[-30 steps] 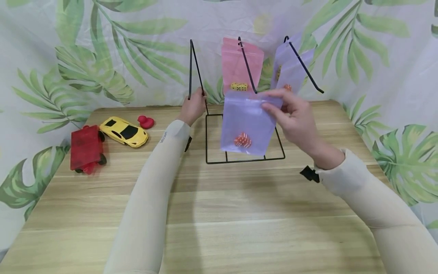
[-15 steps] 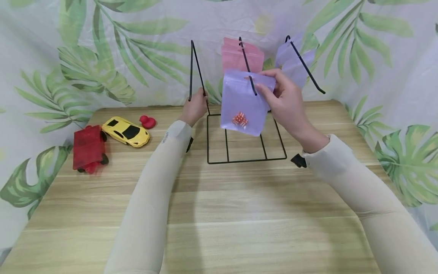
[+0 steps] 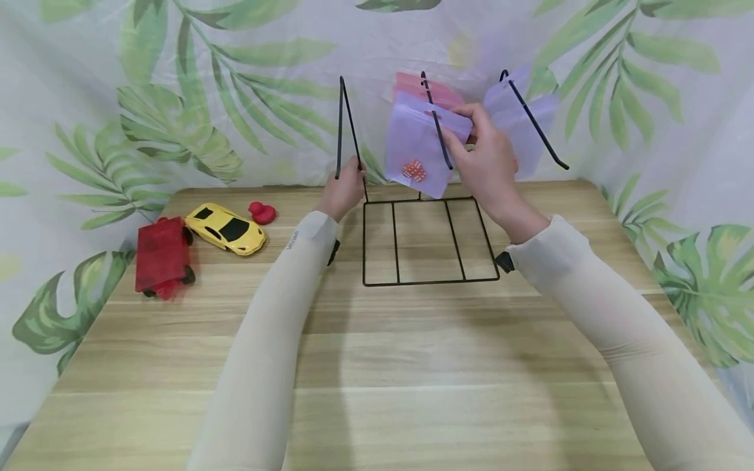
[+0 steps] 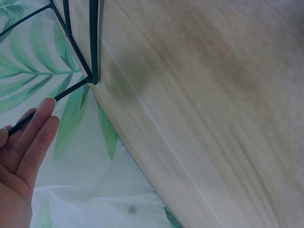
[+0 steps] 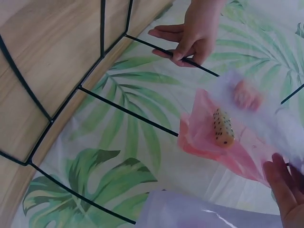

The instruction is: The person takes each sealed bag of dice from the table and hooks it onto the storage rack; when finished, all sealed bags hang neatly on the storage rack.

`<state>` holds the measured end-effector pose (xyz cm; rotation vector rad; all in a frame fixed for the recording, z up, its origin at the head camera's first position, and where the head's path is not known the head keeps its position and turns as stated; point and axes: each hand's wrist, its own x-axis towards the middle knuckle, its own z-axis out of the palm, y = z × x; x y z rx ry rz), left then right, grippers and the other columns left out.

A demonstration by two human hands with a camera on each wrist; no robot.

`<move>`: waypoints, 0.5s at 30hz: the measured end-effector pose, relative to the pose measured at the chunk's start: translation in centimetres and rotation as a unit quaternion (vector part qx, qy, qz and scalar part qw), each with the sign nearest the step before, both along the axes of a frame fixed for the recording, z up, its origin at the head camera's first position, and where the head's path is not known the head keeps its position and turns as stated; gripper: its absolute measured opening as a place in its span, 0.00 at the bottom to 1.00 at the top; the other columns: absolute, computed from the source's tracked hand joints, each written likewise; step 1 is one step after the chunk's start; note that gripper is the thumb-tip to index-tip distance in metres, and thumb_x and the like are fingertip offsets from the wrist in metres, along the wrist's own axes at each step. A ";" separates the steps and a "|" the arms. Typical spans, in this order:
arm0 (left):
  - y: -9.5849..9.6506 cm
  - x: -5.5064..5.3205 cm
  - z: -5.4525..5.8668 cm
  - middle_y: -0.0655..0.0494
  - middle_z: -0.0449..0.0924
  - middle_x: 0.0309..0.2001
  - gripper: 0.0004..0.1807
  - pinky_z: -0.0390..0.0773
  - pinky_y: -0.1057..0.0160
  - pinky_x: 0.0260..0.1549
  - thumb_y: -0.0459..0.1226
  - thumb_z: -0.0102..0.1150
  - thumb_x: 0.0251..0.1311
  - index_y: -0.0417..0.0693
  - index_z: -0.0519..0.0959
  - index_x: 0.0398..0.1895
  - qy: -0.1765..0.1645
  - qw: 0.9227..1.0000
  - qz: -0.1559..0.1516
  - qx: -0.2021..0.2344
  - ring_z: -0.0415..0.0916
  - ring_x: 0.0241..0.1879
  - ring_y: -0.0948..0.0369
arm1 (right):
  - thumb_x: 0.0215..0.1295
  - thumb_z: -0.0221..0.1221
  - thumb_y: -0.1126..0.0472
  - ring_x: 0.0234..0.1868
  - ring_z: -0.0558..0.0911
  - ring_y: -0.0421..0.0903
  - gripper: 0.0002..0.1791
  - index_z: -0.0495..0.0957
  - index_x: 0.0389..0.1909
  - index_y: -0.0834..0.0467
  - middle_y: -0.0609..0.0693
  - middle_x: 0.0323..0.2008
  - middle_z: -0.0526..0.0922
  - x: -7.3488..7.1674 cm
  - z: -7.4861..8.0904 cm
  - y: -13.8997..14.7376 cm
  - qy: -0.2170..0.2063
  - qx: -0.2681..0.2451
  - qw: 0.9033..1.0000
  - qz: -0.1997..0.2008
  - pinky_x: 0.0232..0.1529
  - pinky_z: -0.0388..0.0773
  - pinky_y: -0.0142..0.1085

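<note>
My right hand point(image 3: 489, 167) pinches a translucent purple zip pouch point(image 3: 406, 134) by its upper right edge. Orange-red dice point(image 3: 414, 171) with white dots sit at its bottom. The middle hook point(image 3: 438, 124) of a black wire rack point(image 3: 432, 282) passes through the pouch's top hole, its tip in front. Just behind hangs a pink pouch point(image 5: 199, 114) with yellow dice point(image 5: 223, 127). Another purple pouch point(image 3: 527, 137) hangs on the right hook point(image 3: 536, 124). My left hand point(image 3: 344, 190) pinches the rack's left upright rod point(image 4: 71, 89) between thumb and fingers.
On the table's left are a yellow toy car point(image 3: 226, 229), a small red rubber duck point(image 3: 262, 212) and a red toy vehicle point(image 3: 161, 255) with black wheels. A leaf-print curtain point(image 3: 283, 124) hangs behind the table. The rack's left hook point(image 3: 340, 131) carries no pouch.
My right hand has lifted the purple pouch from below the middle hook's tip onto the hook, then slid it back toward the pink pouch. My left hand stays on the rod.
</note>
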<state>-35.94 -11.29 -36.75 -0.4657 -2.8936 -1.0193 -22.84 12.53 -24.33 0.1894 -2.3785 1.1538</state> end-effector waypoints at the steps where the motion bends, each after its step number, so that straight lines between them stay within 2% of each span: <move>1: 0.1 0.0 0.0 0.49 0.76 0.36 0.15 0.73 0.57 0.29 0.40 0.34 0.79 0.41 0.69 0.53 -0.006 1.000 -0.002 0.004 0.74 0.29 0.53 | 0.71 0.59 0.50 0.46 0.85 0.44 0.22 0.72 0.61 0.55 0.53 0.50 0.86 0.2 -0.1 0.2 -0.002 -0.007 1.000 0.004 0.40 0.78 0.27; 5: 0.2 0.0 0.0 0.49 0.75 0.36 0.15 0.70 0.58 0.28 0.41 0.34 0.79 0.42 0.69 0.53 -0.010 1.000 -0.010 0.008 0.71 0.27 0.54 | 0.68 0.63 0.55 0.54 0.84 0.45 0.28 0.67 0.66 0.54 0.54 0.55 0.84 1.7 -0.9 1.6 0.017 -0.038 0.999 0.021 0.52 0.81 0.32; 7: 0.0 0.0 0.0 0.49 0.75 0.36 0.14 0.68 0.58 0.27 0.41 0.35 0.79 0.43 0.68 0.52 -0.007 1.000 -0.012 0.007 0.69 0.26 0.54 | 0.67 0.64 0.57 0.55 0.84 0.47 0.30 0.66 0.67 0.55 0.54 0.56 0.83 2.7 -1.3 2.4 0.031 -0.047 0.998 0.028 0.54 0.80 0.32; 10: -0.8 0.2 0.1 0.47 0.77 0.39 0.12 0.68 0.56 0.28 0.41 0.37 0.79 0.44 0.68 0.51 0.002 1.000 -0.015 -0.011 0.69 0.26 0.52 | 0.66 0.65 0.59 0.56 0.83 0.49 0.30 0.66 0.67 0.57 0.54 0.56 0.83 4.3 -1.9 3.7 0.042 -0.021 0.999 0.024 0.54 0.80 0.31; 12: -1.4 0.3 0.1 0.44 0.79 0.44 0.13 0.71 0.54 0.32 0.41 0.39 0.78 0.42 0.68 0.53 -0.004 1.000 -0.017 -0.024 0.73 0.28 0.50 | 0.66 0.65 0.61 0.56 0.83 0.50 0.30 0.65 0.66 0.59 0.54 0.57 0.83 5.5 -2.4 4.5 0.043 0.002 0.999 0.032 0.54 0.80 0.33; 15: -2.2 0.4 0.0 0.40 0.79 0.54 0.17 0.77 0.51 0.43 0.41 0.40 0.78 0.38 0.67 0.59 -0.021 0.999 -0.022 -0.042 0.80 0.41 0.47 | 0.65 0.65 0.63 0.58 0.81 0.52 0.32 0.64 0.67 0.61 0.55 0.58 0.81 7.0 -3.2 5.6 0.036 0.045 0.998 0.040 0.55 0.80 0.40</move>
